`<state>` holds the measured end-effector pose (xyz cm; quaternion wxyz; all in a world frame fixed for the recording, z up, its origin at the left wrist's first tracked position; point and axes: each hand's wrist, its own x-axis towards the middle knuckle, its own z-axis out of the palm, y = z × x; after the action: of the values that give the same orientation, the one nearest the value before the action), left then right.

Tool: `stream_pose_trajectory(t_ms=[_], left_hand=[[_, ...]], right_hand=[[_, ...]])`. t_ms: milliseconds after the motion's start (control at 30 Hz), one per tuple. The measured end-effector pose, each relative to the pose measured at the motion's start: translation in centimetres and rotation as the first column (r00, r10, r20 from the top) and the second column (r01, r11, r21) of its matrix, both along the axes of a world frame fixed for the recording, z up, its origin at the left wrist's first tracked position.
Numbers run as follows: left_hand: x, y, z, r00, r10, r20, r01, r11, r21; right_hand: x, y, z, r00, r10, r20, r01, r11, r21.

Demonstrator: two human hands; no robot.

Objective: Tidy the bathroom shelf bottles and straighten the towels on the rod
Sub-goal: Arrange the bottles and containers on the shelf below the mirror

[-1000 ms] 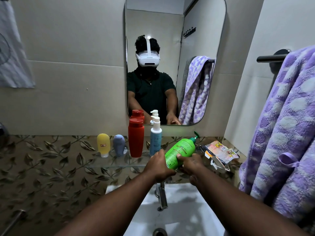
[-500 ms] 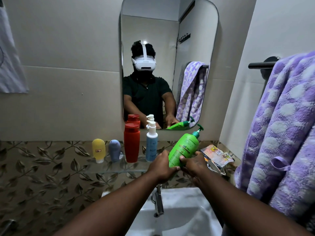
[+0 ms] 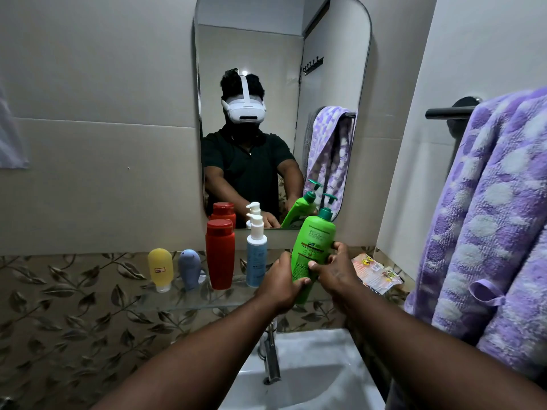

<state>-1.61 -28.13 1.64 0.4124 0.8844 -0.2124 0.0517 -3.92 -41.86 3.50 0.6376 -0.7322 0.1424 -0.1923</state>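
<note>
Nearly upright, the green bottle (image 3: 313,250) points its pump up, tilted slightly right; left hand (image 3: 281,287) and right hand (image 3: 336,272) curl fingers round its lower half.

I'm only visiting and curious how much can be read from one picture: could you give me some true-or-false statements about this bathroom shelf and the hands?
1. Both the left hand and the right hand hold the green pump bottle. True.
2. The red bottle lies on its side. False: it stands upright on the glass shelf.
3. A purple towel hangs over the dark rod. True.
4. The yellow bottle stands right of the blue pump bottle. False: it stands at the row's left end.
</note>
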Motion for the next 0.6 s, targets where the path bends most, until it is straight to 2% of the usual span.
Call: stream_pose_trajectory(t_ms=[400,600], left_hand=[[2.1,-0.2,-1.0,0.999,0.029,-0.023,-0.031,0.994,-0.101],[2.9,-0.5,-1.3,0.998,0.044,-0.034,-0.048,0.990,-0.129]], right_hand=[[2.4,0.0,0.4,0.997,0.059,0.044,-0.056,0.996,-0.066],[3.2,-0.2,0.7,0.996,0.080,0.029,-0.073,0.980,-0.184]])
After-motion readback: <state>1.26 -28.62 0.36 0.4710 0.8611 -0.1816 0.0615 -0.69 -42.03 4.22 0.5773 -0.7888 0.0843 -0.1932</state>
